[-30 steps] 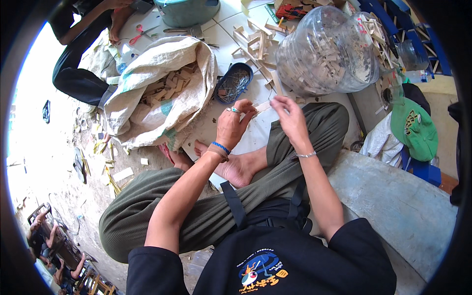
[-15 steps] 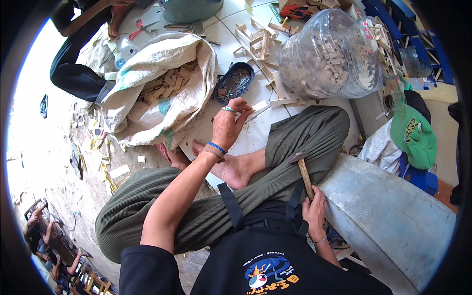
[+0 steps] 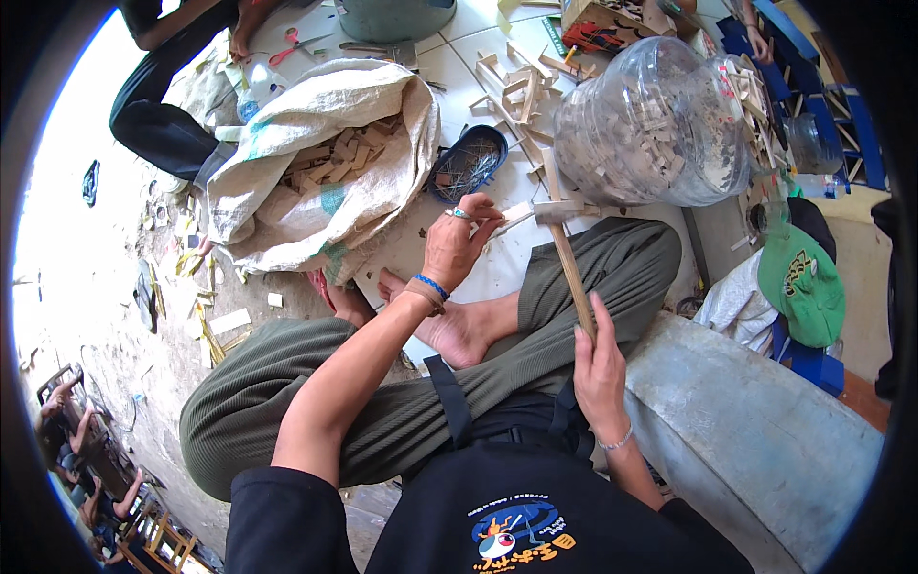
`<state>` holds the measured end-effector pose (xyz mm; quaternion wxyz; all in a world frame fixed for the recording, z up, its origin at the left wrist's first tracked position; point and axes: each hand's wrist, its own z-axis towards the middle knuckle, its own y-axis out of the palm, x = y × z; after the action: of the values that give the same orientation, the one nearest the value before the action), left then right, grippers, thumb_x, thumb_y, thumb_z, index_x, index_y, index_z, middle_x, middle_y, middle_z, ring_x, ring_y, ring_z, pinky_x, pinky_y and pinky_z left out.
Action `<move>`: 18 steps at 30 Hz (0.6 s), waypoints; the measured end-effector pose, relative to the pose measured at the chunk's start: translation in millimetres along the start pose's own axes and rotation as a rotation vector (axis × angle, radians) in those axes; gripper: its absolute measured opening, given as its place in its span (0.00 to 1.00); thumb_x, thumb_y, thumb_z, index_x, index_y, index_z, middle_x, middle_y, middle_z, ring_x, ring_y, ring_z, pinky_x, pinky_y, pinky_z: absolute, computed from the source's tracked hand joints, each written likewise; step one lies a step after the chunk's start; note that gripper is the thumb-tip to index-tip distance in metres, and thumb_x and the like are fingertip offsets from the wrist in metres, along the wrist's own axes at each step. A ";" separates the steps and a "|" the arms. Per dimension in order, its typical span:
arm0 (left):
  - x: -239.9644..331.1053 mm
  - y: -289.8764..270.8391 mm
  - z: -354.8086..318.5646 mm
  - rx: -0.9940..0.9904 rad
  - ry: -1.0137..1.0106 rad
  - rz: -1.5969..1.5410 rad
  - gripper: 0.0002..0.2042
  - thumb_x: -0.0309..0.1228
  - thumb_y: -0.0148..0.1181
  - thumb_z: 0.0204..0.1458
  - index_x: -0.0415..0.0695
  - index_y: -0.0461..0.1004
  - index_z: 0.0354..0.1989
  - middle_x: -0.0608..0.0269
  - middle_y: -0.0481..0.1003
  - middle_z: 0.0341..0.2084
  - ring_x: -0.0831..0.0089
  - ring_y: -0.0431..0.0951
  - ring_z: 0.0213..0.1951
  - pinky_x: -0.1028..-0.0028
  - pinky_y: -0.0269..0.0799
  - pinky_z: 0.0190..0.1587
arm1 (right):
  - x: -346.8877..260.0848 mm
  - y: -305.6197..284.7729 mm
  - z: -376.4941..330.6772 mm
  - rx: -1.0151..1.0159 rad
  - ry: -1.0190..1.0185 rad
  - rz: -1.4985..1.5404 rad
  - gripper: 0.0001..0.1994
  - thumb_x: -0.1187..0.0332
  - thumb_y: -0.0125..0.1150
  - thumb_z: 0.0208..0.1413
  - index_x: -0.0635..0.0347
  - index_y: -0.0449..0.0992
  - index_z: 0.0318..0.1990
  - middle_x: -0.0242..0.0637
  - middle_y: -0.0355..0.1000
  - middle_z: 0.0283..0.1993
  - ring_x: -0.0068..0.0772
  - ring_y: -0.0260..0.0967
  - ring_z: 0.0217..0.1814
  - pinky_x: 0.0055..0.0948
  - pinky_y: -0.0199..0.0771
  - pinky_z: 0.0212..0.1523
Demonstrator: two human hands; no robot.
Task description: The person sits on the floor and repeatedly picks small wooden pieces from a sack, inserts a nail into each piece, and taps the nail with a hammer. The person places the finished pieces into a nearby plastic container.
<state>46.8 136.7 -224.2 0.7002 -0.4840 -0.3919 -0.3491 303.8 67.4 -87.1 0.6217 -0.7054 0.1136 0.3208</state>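
My right hand point(image 3: 601, 368) is closed round the lower handle of a hammer point(image 3: 572, 273). The hammer's head hovers over the floor by my bent knee, just right of my left fingertips. With thumb and fingertips pinched, my left hand point(image 3: 457, 244) holds the end of a small pale wooden piece point(image 3: 517, 212) low over the tiles; whether a nail is also in the pinch is too small to tell. Just beyond that hand lies a dark blue tray point(image 3: 442, 182) of thin nails point(image 3: 469, 161).
A woven sack point(image 3: 277, 105) of wood offcuts stands at the left. Small wooden frames point(image 3: 521, 91) lie beyond the tray. At the right are a large see-through plastic bottle point(image 3: 650, 124) with wood scraps, a green cap point(image 3: 803, 277) and a grey metal surface point(image 3: 746, 411). Other people sit nearby.
My right hand has lifted the hammer from my lap and swung its head forward, toward the wooden piece. The left hand keeps its pinch, nearly in place.
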 end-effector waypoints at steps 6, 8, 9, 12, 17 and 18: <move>1.3 0.8 0.0 0.012 -0.025 -0.061 0.16 0.27 0.69 0.59 0.47 0.70 0.52 0.64 0.86 0.38 0.61 0.87 0.40 0.64 0.80 0.39 | 0.6 24.1 31.0 -0.042 -0.110 -0.147 0.33 0.72 0.58 0.70 0.40 0.60 0.79 0.42 0.71 0.35 0.52 0.74 0.30 0.48 0.77 0.31; 0.9 1.1 -0.7 0.018 -0.010 -0.052 0.16 0.27 0.70 0.59 0.46 0.70 0.52 0.63 0.86 0.38 0.62 0.87 0.40 0.65 0.81 0.40 | 3.2 27.6 26.7 -0.143 -0.012 -0.188 0.34 0.75 0.59 0.68 0.39 0.60 0.79 0.45 0.74 0.38 0.52 0.75 0.34 0.48 0.76 0.36; 0.0 0.5 -0.9 0.006 -0.005 -0.026 0.17 0.26 0.70 0.59 0.46 0.70 0.53 0.63 0.87 0.39 0.63 0.88 0.42 0.66 0.82 0.40 | 5.6 28.4 25.8 -0.113 -0.059 -0.198 0.35 0.75 0.59 0.68 0.38 0.59 0.80 0.44 0.73 0.37 0.52 0.74 0.33 0.48 0.76 0.35; -1.9 0.4 -1.3 -0.005 -0.009 -0.017 0.18 0.25 0.71 0.59 0.46 0.69 0.53 0.62 0.87 0.39 0.65 0.88 0.43 0.68 0.83 0.41 | 10.7 28.5 22.2 -0.080 -0.077 -0.192 0.35 0.75 0.59 0.68 0.38 0.60 0.80 0.43 0.73 0.36 0.51 0.74 0.32 0.48 0.75 0.35; -2.6 1.6 -1.2 0.010 0.004 -0.016 0.17 0.26 0.71 0.59 0.46 0.70 0.52 0.63 0.87 0.39 0.65 0.89 0.42 0.68 0.83 0.40 | 11.9 28.1 20.7 -0.091 -0.086 -0.210 0.35 0.75 0.59 0.68 0.38 0.60 0.80 0.43 0.73 0.37 0.50 0.74 0.31 0.48 0.75 0.33; -2.9 1.9 -0.6 0.015 0.013 -0.018 0.16 0.25 0.71 0.59 0.46 0.70 0.51 0.63 0.87 0.39 0.66 0.89 0.42 0.68 0.83 0.40 | 11.8 27.7 20.8 -0.133 -0.064 -0.261 0.35 0.75 0.59 0.68 0.38 0.60 0.80 0.43 0.73 0.37 0.50 0.74 0.31 0.47 0.76 0.33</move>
<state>47.3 137.0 -227.7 0.7032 -0.4729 -0.3942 -0.3557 290.9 84.4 -116.8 0.6132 -0.7434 -0.0207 0.2663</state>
